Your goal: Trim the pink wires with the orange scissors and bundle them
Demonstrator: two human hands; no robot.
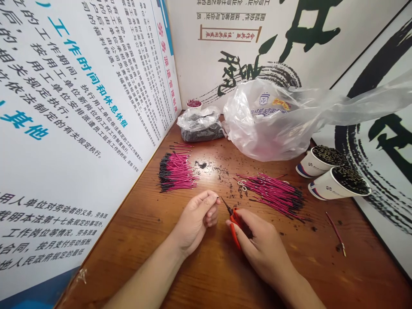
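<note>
My left hand [201, 214] is closed in a pinch, thumb against forefinger. A tiny dark tip shows at its fingertips; the rest of what it holds is hidden. My right hand [264, 242] grips a pair of scissors [236, 219] with red-orange handles and narrow dark pointed blades. The blade tips point up and left, just short of the left fingertips. Beyond the left hand lies a pile of short magenta wires [178, 171] with black ends. Another pile of such wires [273, 195] sits past the right hand, with a pale twisted tie on its left part.
Dark crumbs [203, 165] are scattered between the piles. Two paper cups [330, 185] of dark bits lean at the right, near a single wire [336, 234]. At the back are a large clear plastic bag [270, 128], a smaller bag [202, 128] and a cup [194, 104]. Printed panels border the table.
</note>
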